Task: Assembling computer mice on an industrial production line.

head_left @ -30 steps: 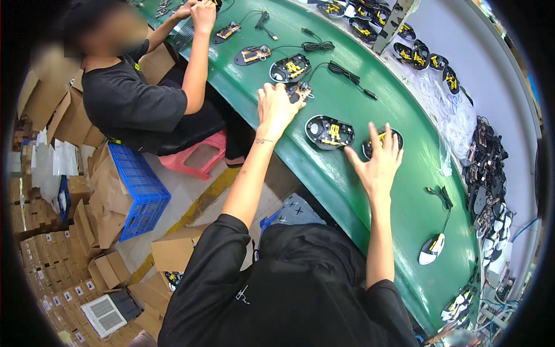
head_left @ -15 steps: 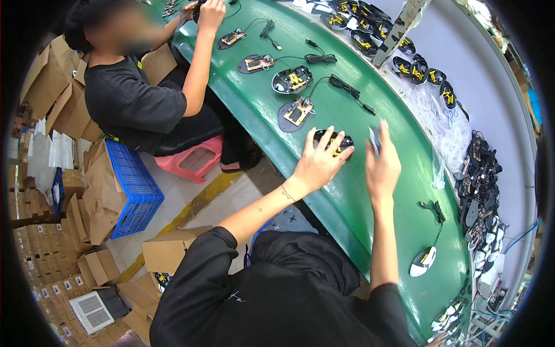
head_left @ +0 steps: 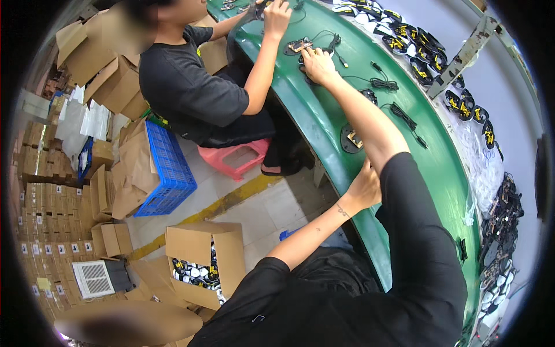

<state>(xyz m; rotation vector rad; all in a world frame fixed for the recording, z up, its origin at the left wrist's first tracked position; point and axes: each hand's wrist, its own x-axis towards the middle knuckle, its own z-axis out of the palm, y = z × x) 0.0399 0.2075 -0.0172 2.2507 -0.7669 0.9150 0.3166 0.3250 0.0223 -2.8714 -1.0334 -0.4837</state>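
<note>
Mouse base (head_left: 302, 67) lies beneath the right hand (head_left: 318, 65), grip hidden; left hand (head_left: 365, 186) likewise unclear.

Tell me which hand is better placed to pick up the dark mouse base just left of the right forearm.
Probably the left hand: it is closer to that mouse base, though partly hidden behind the right arm. The right hand is stretched farther up the green table, over another dark part.

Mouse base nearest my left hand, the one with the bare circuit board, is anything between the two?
No separate object shows between the left hand and the mouse base on the green table. But the right forearm crosses in front, covering the base's right side and seemingly part of the hand; what lies behind it is hidden.
</note>
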